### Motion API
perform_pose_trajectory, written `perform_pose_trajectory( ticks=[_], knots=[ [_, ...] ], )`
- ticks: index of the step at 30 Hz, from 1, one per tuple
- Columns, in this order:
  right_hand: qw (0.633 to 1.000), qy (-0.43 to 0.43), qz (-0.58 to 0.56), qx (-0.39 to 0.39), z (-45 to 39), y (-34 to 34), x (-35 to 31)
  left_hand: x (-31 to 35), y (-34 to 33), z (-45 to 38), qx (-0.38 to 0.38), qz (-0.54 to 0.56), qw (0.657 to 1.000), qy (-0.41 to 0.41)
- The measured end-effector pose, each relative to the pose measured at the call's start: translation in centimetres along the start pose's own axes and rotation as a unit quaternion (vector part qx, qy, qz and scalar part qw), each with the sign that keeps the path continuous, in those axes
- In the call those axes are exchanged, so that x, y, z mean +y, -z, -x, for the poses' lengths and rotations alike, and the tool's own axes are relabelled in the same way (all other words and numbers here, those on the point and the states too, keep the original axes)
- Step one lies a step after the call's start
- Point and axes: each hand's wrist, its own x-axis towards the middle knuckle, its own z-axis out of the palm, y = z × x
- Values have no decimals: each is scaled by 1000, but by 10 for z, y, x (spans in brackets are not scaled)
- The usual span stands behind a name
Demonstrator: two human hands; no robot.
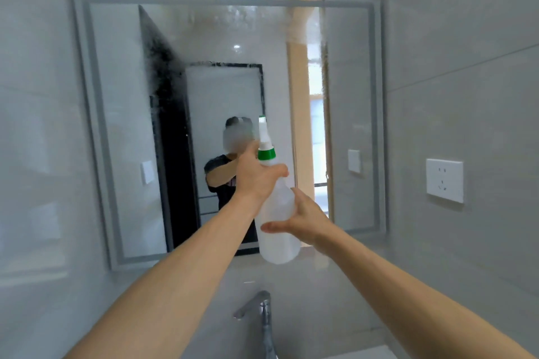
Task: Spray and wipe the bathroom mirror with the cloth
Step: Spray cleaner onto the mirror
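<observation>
The rectangular bathroom mirror (pixel 221 38) hangs on the grey tiled wall, its upper part misted with spray droplets. In front of it I hold up a translucent white spray bottle (pixel 277 230) with a green collar and white nozzle. My left hand (pixel 256 178) grips the bottle's neck just below the collar. My right hand (pixel 300 218) cups the bottle's body from the right, fingers spread around it. No cloth is in view.
A chrome tap (pixel 259 309) stands below the bottle, with a white basin edge (pixel 364 354) at the bottom. A white wall socket (pixel 444 180) sits on the right-hand wall. The mirror reflects a person, a dark door and a lit doorway.
</observation>
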Motion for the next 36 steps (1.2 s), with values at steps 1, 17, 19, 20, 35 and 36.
perform_pose_trajectory(
  ticks=[1,17,19,20,35,36],
  knots=[
    [1000,4,-2,-11,-3,-10,-4,-1,11,0,11,-5,1000,2],
    [987,65,-21,-145,-18,-157,-59,-19,175,29,159,-63,985,38],
    [985,70,-17,-159,-16,-172,-63,-21,190,35,181,-69,980,49],
    [983,73,-13,-167,-15,-179,-65,-22,197,39,192,-72,977,55],
    [976,46,7,-211,33,-233,-60,-49,240,94,207,-78,969,113],
    [976,38,0,-216,39,-235,-53,-54,239,101,204,-78,969,117]
  ],
)
